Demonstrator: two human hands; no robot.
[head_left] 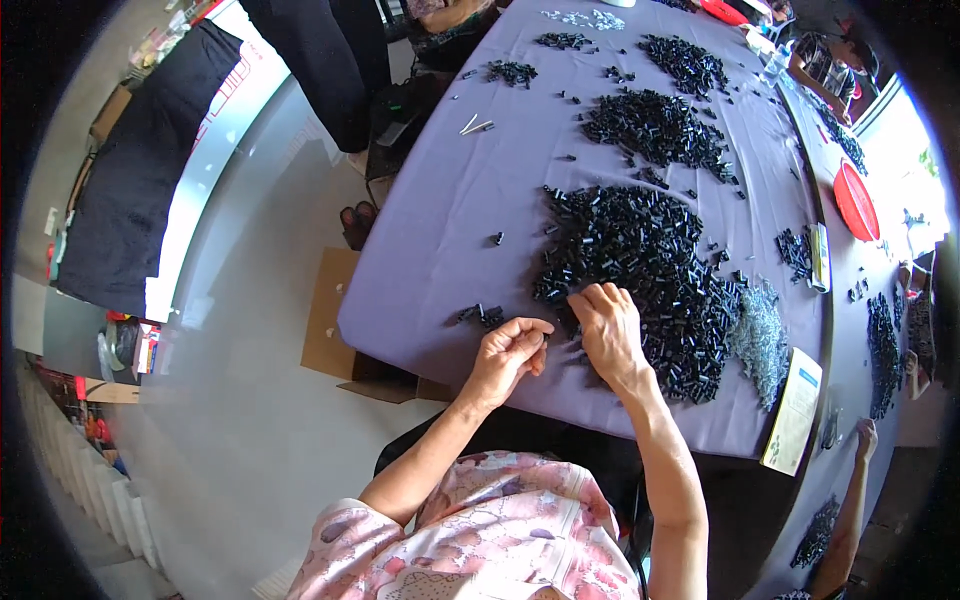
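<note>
A big heap of small black tube-like pieces [640, 270] lies on the purple cloth in front of me. My right hand [608, 325] rests at its near left edge, fingers curled down and together; what the fingertips hold, if anything, is hidden. To the left of it, just above the cloth, my left hand [512, 355] is closed in a pinch, with a bit of a small black piece showing at the fingertips. Beside that hand is a little cluster of black pieces [482, 316]. Small clear pieces [762, 335] form a pile along the heap's right side.
More black heaps [655, 130] spread over the far part of the purple-covered table [430, 230]. A booklet [793, 410] lies at the near right corner. An open cardboard box [330, 320] stands below the left edge. Across the right-hand table are a red basin [856, 200] and other people's arms [855, 490].
</note>
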